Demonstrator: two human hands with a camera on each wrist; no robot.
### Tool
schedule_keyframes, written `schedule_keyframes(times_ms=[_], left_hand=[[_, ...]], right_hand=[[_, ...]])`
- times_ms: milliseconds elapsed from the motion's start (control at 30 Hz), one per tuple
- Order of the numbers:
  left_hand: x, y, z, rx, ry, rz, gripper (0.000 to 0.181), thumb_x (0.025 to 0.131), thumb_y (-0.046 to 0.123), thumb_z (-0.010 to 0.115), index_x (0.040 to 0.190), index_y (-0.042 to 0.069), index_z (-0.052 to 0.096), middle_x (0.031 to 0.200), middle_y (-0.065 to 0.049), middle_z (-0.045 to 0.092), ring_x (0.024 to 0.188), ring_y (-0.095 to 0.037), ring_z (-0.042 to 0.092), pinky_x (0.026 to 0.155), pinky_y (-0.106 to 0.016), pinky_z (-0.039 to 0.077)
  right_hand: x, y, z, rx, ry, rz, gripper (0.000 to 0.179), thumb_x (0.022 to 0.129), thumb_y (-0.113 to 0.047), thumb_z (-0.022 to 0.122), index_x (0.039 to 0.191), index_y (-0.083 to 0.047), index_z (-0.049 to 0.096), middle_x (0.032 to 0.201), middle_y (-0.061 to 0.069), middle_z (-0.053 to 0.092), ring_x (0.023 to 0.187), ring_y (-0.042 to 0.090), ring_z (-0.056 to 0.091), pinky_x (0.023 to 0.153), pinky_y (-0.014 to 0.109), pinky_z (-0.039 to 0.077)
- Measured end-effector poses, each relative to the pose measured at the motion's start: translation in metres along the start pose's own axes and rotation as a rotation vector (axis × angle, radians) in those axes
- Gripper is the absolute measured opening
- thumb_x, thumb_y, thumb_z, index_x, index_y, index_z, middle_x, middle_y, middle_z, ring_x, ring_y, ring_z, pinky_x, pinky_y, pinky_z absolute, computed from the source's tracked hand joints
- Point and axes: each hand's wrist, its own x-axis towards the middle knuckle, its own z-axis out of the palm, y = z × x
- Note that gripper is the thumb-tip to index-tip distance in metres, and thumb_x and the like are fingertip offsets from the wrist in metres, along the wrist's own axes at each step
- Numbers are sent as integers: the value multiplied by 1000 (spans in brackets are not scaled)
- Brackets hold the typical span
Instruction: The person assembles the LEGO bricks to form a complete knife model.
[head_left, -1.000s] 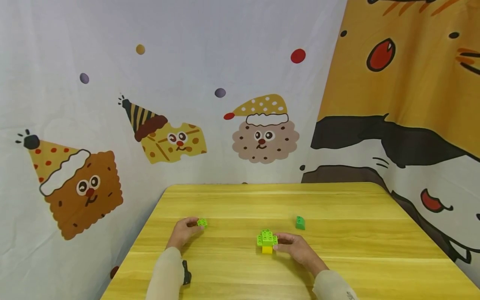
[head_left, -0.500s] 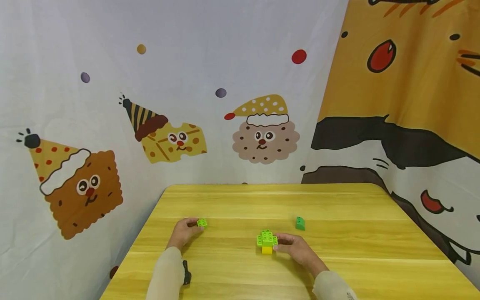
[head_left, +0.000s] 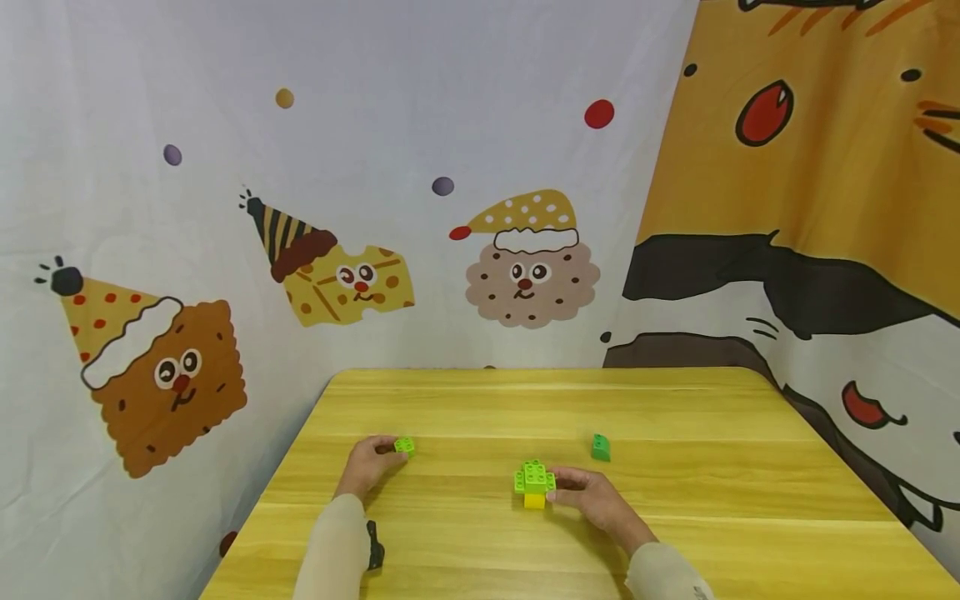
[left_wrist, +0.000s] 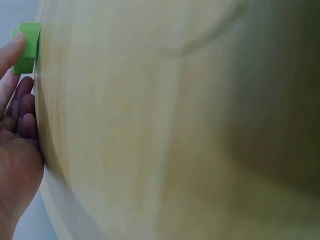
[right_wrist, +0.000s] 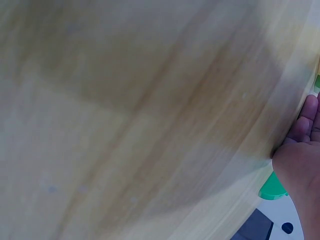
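My left hand (head_left: 364, 467) pinches a small lime-green toy brick (head_left: 405, 446) with studs on top, at the left of the table. In the left wrist view the thumb lies on this brick (left_wrist: 29, 47), and the other fingers curl below it. Nearer the middle stands a stack of toy bricks (head_left: 535, 475), lime green above with a yellow brick (head_left: 534, 502) at its base. My right hand (head_left: 596, 497) holds the stack's right side between thumb and fingers. Only the hand's edge and some fingers (right_wrist: 308, 120) show in the right wrist view.
A darker green brick with a curved side (head_left: 601, 447) lies beyond the right hand. Beside the left sleeve is a black object (head_left: 374, 546), partly hidden. The wooden table (head_left: 480, 400) ends at a white cloth (head_left: 420, 100) printed with cartoon figures.
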Motion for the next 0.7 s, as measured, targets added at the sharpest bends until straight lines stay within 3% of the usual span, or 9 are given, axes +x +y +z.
schedule_keyframes(times_ms=[400,700], left_hand=[[8,3,-5,27,-12,-22,38,88,20,78,120,1,67,113,-12,66,106,-30,60,93,-49,47],[11,21,-7,-3,-17,-24,42,89,20,76,125,1,65,119,-15,65,112,-33,58,98,-50,44]], right_hand=[[1,1,0,2,0,9,52,85,-26,80,128,-1,65,120,13,66,110,28,59,97,51,46],[0,0,0,15,-3,10,51,85,-25,80,128,-1,65,120,13,66,109,27,60,96,50,46]])
